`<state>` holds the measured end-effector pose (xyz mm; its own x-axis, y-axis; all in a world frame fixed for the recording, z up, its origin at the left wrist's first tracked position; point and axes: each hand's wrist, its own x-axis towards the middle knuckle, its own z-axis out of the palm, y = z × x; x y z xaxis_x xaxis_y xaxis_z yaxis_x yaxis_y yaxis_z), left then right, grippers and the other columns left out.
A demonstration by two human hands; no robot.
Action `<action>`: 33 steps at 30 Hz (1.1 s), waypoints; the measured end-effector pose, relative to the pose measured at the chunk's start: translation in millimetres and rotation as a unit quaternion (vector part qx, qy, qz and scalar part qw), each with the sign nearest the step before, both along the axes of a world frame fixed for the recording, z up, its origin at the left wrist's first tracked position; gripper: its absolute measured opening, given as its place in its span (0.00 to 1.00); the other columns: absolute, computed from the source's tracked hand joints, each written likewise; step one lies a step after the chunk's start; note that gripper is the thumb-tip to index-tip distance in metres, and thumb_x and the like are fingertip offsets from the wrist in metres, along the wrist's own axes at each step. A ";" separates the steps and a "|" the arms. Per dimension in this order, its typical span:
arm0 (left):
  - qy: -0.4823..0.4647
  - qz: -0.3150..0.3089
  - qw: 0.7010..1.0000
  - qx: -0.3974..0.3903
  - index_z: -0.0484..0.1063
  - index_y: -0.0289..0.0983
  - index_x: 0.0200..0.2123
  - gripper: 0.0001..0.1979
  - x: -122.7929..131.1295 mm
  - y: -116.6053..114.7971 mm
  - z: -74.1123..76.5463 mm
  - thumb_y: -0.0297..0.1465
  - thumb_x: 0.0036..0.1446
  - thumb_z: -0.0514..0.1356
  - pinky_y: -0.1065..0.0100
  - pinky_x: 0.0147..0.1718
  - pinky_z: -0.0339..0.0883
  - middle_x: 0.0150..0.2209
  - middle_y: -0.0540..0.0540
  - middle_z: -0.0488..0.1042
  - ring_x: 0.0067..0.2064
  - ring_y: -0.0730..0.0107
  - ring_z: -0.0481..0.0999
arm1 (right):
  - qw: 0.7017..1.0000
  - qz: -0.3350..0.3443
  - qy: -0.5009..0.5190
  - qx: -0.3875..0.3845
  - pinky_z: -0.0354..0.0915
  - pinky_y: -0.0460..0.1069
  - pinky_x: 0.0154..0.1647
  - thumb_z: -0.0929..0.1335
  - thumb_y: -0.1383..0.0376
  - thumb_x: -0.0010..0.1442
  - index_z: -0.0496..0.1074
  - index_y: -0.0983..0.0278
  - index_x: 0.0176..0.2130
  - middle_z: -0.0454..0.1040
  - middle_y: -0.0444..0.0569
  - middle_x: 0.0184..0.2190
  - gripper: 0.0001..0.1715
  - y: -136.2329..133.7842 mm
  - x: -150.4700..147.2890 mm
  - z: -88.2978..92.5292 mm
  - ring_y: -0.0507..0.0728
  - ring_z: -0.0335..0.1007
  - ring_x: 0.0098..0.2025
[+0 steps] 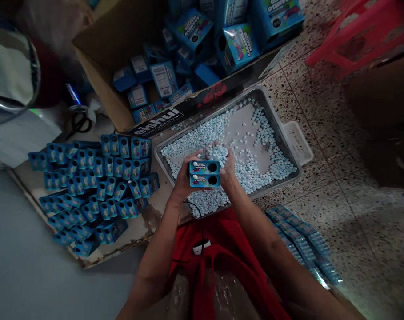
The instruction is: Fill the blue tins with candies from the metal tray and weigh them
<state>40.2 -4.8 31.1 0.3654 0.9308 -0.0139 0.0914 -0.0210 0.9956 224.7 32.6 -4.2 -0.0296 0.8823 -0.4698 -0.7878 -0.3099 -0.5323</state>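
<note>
Two small blue candy boxes lie side by side in my left hand, their printed faces and round dark holes turned up. Fingers and thumb of that hand wrap round their left ends. My right hand is cupped just beyond the boxes, holding a heap of pale blue and white candies. Its lower part is close against the right ends of the boxes; I cannot tell whether it touches them. Both hands are above a clear plastic tray strewn with the same small candies, with a bare patch of its floor showing toward the upper right.
Rows of similar blue boxes stand on a cardboard sheet at left. A large carton of loose blue boxes is behind the tray. Scissors lie left. Wrapped packs and a red plastic stool are at right.
</note>
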 end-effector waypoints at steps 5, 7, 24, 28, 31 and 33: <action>0.167 0.094 0.980 0.056 0.73 0.44 0.59 0.43 -32.7 -2.7 -7.1 0.53 0.46 0.84 0.42 0.65 0.74 0.57 0.38 0.81 0.62 0.43 0.81 | 0.996 -0.063 0.003 -0.056 0.80 0.63 0.56 0.77 0.44 0.54 0.74 0.54 0.35 0.81 0.45 0.32 0.20 -6.4 5.0 53.3 0.64 0.81 0.47; 0.201 0.126 0.969 0.071 0.74 0.43 0.58 0.44 -34.3 -3.3 -14.6 0.53 0.44 0.85 0.42 0.65 0.73 0.56 0.38 0.80 0.61 0.42 0.81 | 0.997 -0.063 -0.013 -0.030 0.80 0.62 0.56 0.76 0.46 0.56 0.76 0.55 0.36 0.82 0.47 0.35 0.17 -12.1 -0.7 76.6 0.64 0.81 0.49; 0.117 0.166 0.979 0.025 0.73 0.45 0.60 0.49 -34.7 -16.5 -46.0 0.51 0.39 0.88 0.48 0.60 0.77 0.55 0.41 0.78 0.59 0.46 0.81 | 0.981 -0.045 -0.152 0.116 0.75 0.61 0.57 0.69 0.36 0.66 0.79 0.56 0.34 0.79 0.50 0.40 0.28 -18.3 -34.8 109.4 0.63 0.78 0.46; 0.131 0.162 0.976 0.059 0.73 0.44 0.61 0.50 -32.5 -14.8 -44.1 0.49 0.38 0.88 0.46 0.64 0.73 0.57 0.41 0.78 0.61 0.43 0.80 | 0.958 -0.042 -0.233 0.161 0.73 0.61 0.61 0.67 0.39 0.70 0.78 0.56 0.34 0.78 0.51 0.42 0.27 -21.1 -38.2 97.6 0.63 0.77 0.50; 0.124 0.163 0.977 0.053 0.74 0.45 0.61 0.49 -31.7 -13.6 -47.8 0.50 0.38 0.88 0.45 0.63 0.74 0.56 0.42 0.79 0.60 0.43 0.81 | 0.937 -0.040 -0.286 0.199 0.71 0.63 0.65 0.66 0.41 0.73 0.78 0.55 0.34 0.79 0.50 0.42 0.27 -22.2 -44.9 91.7 0.63 0.77 0.51; 0.114 0.163 0.979 0.052 0.74 0.46 0.61 0.50 -30.7 -11.0 -52.6 0.52 0.38 0.88 0.44 0.63 0.75 0.57 0.41 0.80 0.60 0.43 0.81 | 0.921 -0.014 -0.318 0.224 0.68 0.67 0.72 0.64 0.39 0.75 0.80 0.55 0.36 0.81 0.50 0.46 0.29 -24.8 -44.0 90.6 0.65 0.78 0.58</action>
